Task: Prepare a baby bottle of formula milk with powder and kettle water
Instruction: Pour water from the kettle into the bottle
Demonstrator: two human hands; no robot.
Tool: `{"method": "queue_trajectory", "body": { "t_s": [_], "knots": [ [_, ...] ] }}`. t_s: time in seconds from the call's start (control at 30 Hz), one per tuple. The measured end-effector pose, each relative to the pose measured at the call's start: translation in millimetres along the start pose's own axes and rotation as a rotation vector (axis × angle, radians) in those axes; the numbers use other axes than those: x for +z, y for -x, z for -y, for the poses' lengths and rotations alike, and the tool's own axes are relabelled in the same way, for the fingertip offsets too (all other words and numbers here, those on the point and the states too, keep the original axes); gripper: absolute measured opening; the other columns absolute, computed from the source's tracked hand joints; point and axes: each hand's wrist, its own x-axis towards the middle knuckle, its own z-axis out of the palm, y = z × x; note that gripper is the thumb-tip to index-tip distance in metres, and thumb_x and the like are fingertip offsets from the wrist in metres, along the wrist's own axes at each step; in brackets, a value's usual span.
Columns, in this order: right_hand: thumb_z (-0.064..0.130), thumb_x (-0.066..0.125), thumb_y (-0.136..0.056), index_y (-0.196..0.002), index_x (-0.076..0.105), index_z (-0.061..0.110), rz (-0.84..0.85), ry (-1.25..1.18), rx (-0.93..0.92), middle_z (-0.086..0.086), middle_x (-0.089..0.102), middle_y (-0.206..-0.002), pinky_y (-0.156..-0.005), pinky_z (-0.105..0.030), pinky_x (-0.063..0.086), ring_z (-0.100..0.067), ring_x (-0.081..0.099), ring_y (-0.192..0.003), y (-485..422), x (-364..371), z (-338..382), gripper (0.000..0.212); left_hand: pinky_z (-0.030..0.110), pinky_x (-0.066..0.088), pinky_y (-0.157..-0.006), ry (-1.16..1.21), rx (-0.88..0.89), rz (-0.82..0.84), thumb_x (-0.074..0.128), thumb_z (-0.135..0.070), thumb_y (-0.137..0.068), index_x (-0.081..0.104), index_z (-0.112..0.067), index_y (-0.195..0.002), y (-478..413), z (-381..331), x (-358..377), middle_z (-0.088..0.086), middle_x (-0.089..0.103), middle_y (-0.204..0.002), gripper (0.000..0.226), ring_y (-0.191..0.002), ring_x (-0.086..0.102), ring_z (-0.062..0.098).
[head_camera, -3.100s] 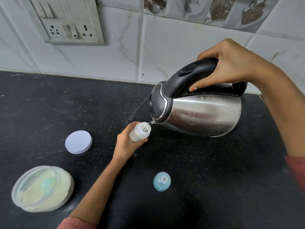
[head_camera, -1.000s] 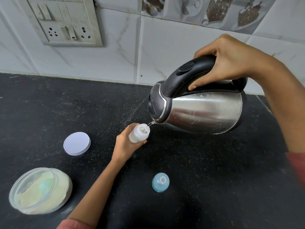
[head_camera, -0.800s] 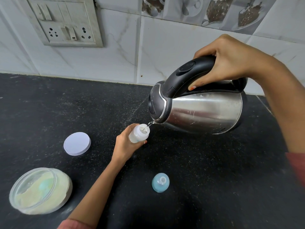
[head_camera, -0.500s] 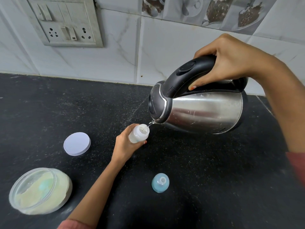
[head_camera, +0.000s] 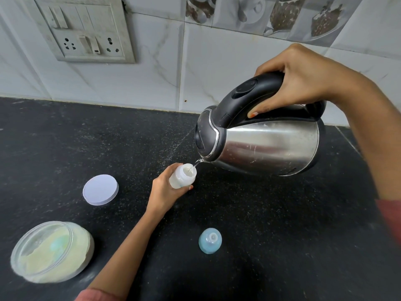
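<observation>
My left hand (head_camera: pixel 165 192) grips a small translucent baby bottle (head_camera: pixel 182 176) that stands open on the black counter (head_camera: pixel 271 224). My right hand (head_camera: pixel 303 81) holds the black handle of a steel kettle (head_camera: pixel 267 146), tipped left with its spout just above the bottle's mouth. A thin stream of water runs from the spout into the bottle. The blue teat cap (head_camera: pixel 210 240) lies on the counter in front of the bottle. An open clear jar of pale formula powder (head_camera: pixel 51 252) with a light blue scoop inside sits at the near left.
The jar's white round lid (head_camera: pixel 100 190) lies flat left of the bottle. A tiled wall with a switch and socket panel (head_camera: pixel 84 31) runs along the back of the counter. My red sleeves show at the bottom and right edges.
Hardly anything has moved. The kettle stays tipped over the bottle and water keeps running in; both hands keep their grips.
</observation>
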Motion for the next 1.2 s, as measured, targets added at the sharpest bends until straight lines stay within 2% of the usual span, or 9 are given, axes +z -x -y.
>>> {"method": "queue_trajectory", "body": {
  "t_s": [0.17, 0.27, 0.47, 0.6, 0.7, 0.83, 1.0, 1.13, 1.2],
  "knots": [
    [0.046, 0.071, -0.054, -0.081, 0.068, 0.006, 0.005, 0.001, 0.003, -0.018, 0.066, -0.073, -0.067, -0.047, 0.051, -0.035, 0.061, -0.071, 0.6, 0.3, 0.3, 0.048, 0.012, 0.032, -0.084, 0.004, -0.002, 0.006, 0.082, -0.012, -0.065, 0.054, -0.021, -0.118, 0.6, -0.5, 0.4, -0.014, 0.055, -0.111, 0.061, -0.104, 0.048, 0.004],
    [0.046, 0.07, -0.054, -0.081, 0.067, 0.005, -0.002, 0.003, 0.001, -0.019, 0.065, -0.073, -0.067, -0.048, 0.05, -0.036, 0.06, -0.071, 0.6, 0.0, 0.5, 0.05, 0.014, 0.033, -0.086, 0.004, -0.002, 0.007, 0.082, -0.012, -0.065, 0.054, -0.022, -0.118, 0.8, -0.9, 0.3, -0.014, 0.055, -0.111, 0.061, -0.105, 0.048, 0.005],
    [0.046, 0.072, -0.054, -0.079, 0.067, 0.003, -0.029, 0.003, -0.004, -0.02, 0.064, -0.071, -0.066, -0.046, 0.049, -0.037, 0.06, -0.071, 1.4, 0.7, -1.9, 0.05, -0.003, 0.033, -0.076, 0.028, -0.002, 0.003, 0.082, -0.011, -0.064, 0.055, -0.022, -0.115, 1.1, -3.6, 0.1, -0.014, 0.056, -0.108, 0.059, -0.103, 0.049, 0.004],
    [0.038, 0.076, -0.056, -0.08, 0.068, 0.007, -0.028, -0.031, 0.021, -0.016, 0.066, -0.071, -0.066, -0.044, 0.049, -0.034, 0.061, -0.071, 2.2, 4.6, -3.6, 0.04, -0.005, 0.033, -0.075, 0.029, 0.002, 0.005, 0.082, -0.011, -0.064, 0.055, -0.023, -0.114, 1.7, -4.0, 1.1, -0.015, 0.056, -0.107, 0.058, -0.103, 0.049, 0.004],
    [0.042, 0.074, -0.054, -0.078, 0.067, 0.008, -0.048, -0.062, 0.038, -0.015, 0.065, -0.07, -0.065, -0.042, 0.049, -0.032, 0.061, -0.07, 4.2, 10.6, -7.3, 0.042, -0.004, 0.034, -0.075, 0.031, -0.001, 0.004, 0.082, -0.012, -0.064, 0.056, -0.024, -0.113, 2.3, -3.9, 1.7, -0.014, 0.058, -0.106, 0.057, -0.102, 0.051, 0.005],
    [0.035, 0.079, -0.058, -0.078, 0.067, 0.006, -0.089, -0.14, 0.069, -0.014, 0.065, -0.069, -0.061, -0.037, 0.046, -0.028, 0.06, -0.068, 10.3, 21.1, -16.6, 0.037, 0.003, 0.036, -0.077, 0.05, -0.011, -0.001, 0.082, -0.013, -0.064, 0.055, -0.028, -0.111, 3.0, -4.8, 2.4, -0.015, 0.059, -0.105, 0.057, -0.102, 0.052, 0.005],
    [0.029, 0.08, -0.058, -0.077, 0.067, 0.006, -0.137, -0.238, 0.16, -0.015, 0.065, -0.07, -0.06, -0.028, 0.039, -0.014, 0.053, -0.06, 22.7, 33.7, -30.7, 0.033, 0.019, 0.039, -0.09, 0.105, -0.023, 0.008, 0.083, -0.013, -0.063, 0.052, -0.034, -0.109, 2.4, -5.4, 4.1, -0.013, 0.06, -0.108, 0.059, -0.108, 0.054, 0.007],
    [0.043, 0.078, -0.045, -0.068, 0.066, 0.02, -0.252, -0.408, 0.244, 0.004, 0.064, -0.061, -0.058, -0.017, 0.038, -0.005, 0.052, -0.059, 39.8, 41.9, -47.5, 0.035, 0.03, 0.044, -0.098, 0.16, -0.056, 0.006, 0.083, -0.015, -0.062, 0.053, -0.035, -0.11, 0.8, -2.0, 6.2, -0.01, 0.062, -0.113, 0.06, -0.112, 0.056, 0.008],
    [0.038, 0.084, -0.041, -0.067, 0.068, 0.019, -0.32, -0.488, 0.267, 0.014, 0.064, -0.058, -0.054, -0.012, 0.037, -0.001, 0.052, -0.055, 48.3, 48.5, -56.3, 0.037, 0.034, 0.045, -0.099, 0.186, -0.058, 0.009, 0.083, -0.014, -0.061, 0.054, -0.036, -0.11, 0.7, -2.7, 8.0, -0.01, 0.063, -0.114, 0.061, -0.111, 0.056, 0.007]
  ]
}}
